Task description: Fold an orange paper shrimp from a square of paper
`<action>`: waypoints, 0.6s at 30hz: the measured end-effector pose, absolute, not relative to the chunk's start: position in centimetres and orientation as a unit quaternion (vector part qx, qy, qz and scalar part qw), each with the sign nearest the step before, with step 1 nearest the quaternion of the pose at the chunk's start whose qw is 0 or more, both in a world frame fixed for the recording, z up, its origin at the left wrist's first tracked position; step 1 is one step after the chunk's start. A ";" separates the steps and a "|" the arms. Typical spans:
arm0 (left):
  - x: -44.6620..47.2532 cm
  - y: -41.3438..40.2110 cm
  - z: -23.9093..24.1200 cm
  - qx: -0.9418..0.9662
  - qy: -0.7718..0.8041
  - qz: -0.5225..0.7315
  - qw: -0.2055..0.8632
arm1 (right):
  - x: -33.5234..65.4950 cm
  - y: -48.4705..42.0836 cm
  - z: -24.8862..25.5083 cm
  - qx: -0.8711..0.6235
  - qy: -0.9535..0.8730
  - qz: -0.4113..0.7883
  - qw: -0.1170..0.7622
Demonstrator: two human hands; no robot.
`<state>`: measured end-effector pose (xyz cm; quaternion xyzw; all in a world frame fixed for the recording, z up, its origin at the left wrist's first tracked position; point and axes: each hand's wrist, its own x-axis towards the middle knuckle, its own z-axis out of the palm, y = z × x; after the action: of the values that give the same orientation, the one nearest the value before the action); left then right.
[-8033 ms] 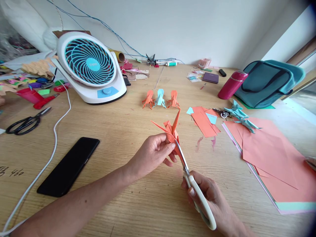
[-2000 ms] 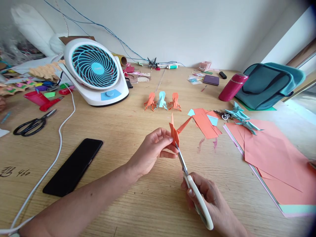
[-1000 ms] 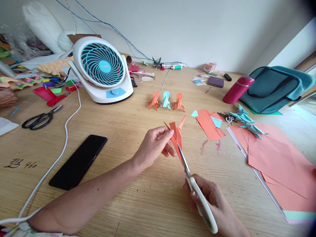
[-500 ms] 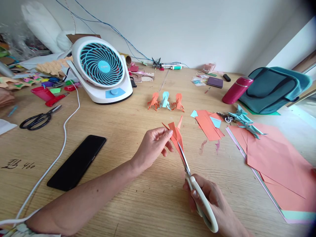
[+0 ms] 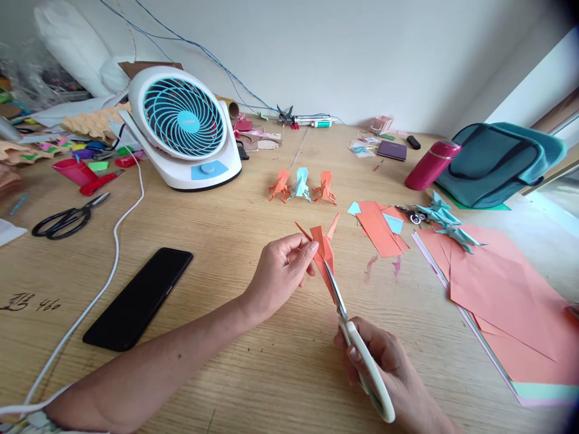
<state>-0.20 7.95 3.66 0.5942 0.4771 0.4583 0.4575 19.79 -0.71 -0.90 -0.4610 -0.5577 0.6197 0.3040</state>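
My left hand [image 5: 280,271] pinches a folded orange paper figure [image 5: 324,248] just above the wooden table [image 5: 235,241]. My right hand [image 5: 391,377] grips white-handled scissors [image 5: 357,343]; their blades point up and away and their tips sit in the figure's lower edge. Beyond the figure stand three small folded paper animals [image 5: 302,185] in a row, two orange and one light blue between them.
A black phone [image 5: 138,298] lies left, beside a white cable [image 5: 102,265]. Black scissors [image 5: 67,218] and a white-and-blue fan [image 5: 185,129] sit further left. Orange paper sheets [image 5: 502,283], paper offcuts [image 5: 380,224], blue folded figures [image 5: 446,220], a red bottle [image 5: 429,164] and a teal bag [image 5: 495,158] fill the right.
The paper figure has been turned in my left hand, its long points now up and to the right. The scissor blades stay at its lower edge. The view shifted slightly.
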 end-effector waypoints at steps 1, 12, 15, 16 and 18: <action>-0.2 7.9 3.7 0.594 0.478 0.459 0.456 | 19.8 -0.7 -0.9 -0.460 -0.560 0.619 0.304; 0.1 7.8 3.6 0.561 0.455 0.479 0.499 | 19.9 -0.9 -1.1 -0.457 -0.565 0.620 0.295; 0.1 7.8 3.5 0.557 0.453 0.481 0.503 | 19.8 -0.9 -1.2 -0.454 -0.559 0.626 0.299; 0.1 7.8 3.5 0.554 0.452 0.482 0.507 | 19.8 -0.9 -1.2 -0.453 -0.558 0.627 0.301; 0.2 7.8 3.5 0.548 0.448 0.484 0.514 | 19.8 -0.8 -1.2 -0.452 -0.558 0.626 0.304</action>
<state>0.19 7.77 3.53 0.5483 0.4478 0.4841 0.5142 19.75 -0.83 -1.18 -0.4524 -0.5580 0.6257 0.3041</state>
